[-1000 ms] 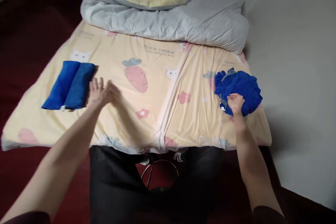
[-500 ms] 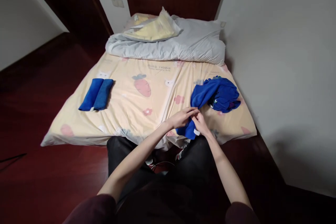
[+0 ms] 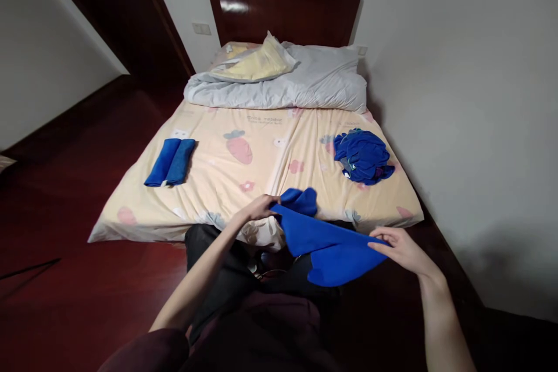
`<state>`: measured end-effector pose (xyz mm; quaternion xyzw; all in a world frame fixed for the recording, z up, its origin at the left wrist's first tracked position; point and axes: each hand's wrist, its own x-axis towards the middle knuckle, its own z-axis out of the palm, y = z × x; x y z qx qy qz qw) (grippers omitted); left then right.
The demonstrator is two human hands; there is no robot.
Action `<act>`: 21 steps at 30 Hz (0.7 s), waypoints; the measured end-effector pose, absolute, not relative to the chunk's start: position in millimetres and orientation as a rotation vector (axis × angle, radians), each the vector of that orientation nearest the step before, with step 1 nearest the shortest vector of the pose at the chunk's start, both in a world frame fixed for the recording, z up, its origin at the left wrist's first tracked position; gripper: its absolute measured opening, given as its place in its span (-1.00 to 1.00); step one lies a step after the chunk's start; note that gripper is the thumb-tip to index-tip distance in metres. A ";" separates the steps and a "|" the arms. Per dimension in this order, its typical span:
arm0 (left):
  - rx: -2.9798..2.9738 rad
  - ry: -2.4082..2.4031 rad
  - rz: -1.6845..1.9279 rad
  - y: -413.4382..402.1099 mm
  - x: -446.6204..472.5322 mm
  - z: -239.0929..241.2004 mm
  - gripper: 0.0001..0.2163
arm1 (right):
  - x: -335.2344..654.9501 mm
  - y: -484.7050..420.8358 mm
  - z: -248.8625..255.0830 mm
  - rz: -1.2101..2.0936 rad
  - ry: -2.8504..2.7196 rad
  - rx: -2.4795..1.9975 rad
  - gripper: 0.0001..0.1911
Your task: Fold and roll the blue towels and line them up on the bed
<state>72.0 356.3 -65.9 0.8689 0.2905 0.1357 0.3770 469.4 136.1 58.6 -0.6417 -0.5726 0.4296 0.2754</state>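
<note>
A blue towel (image 3: 322, 238) is stretched between my two hands over the near edge of the bed, its lower part hanging above my legs. My left hand (image 3: 263, 207) is closed on one end, and a fold beyond it lies on the sheet. The opposite corner is pinched by my right hand (image 3: 399, 249), out to the right. A crumpled heap of blue cloths (image 3: 364, 154) sits on the right side of the bed. Over on the left side lie two blue rolled or folded towels (image 3: 171, 163), side by side, with a small pale tag at their near end.
The bed (image 3: 218, 180) has a cream sheet with carrot and flower prints. A folded grey quilt (image 3: 322, 81) and a yellow pillow or cloth (image 3: 257, 64) lie near the dark headboard (image 3: 283, 9). A white wall (image 3: 471, 128) rises on the right.
My hands were together at the towel near the heap; now they are far apart with the towel spread between them. The towel has come away from the heap toward me.
</note>
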 end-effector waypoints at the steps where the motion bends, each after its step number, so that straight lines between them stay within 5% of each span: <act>1: 2.181 0.818 0.352 361.4 54.3 -62.1 -0.74 | 479.3 133.6 59.2 1.026 -1.505 -1.743 -0.57; 7: 2.158 1.231 0.412 381.3 -41.1 -3.6 -0.63 | 508.4 149.6 44.0 0.469 -1.351 -1.730 -0.52; 21: 2.265 1.716 0.784 389.2 -164.7 95.1 -0.60 | 492.3 269.8 83.6 0.160 -1.816 -1.614 -0.76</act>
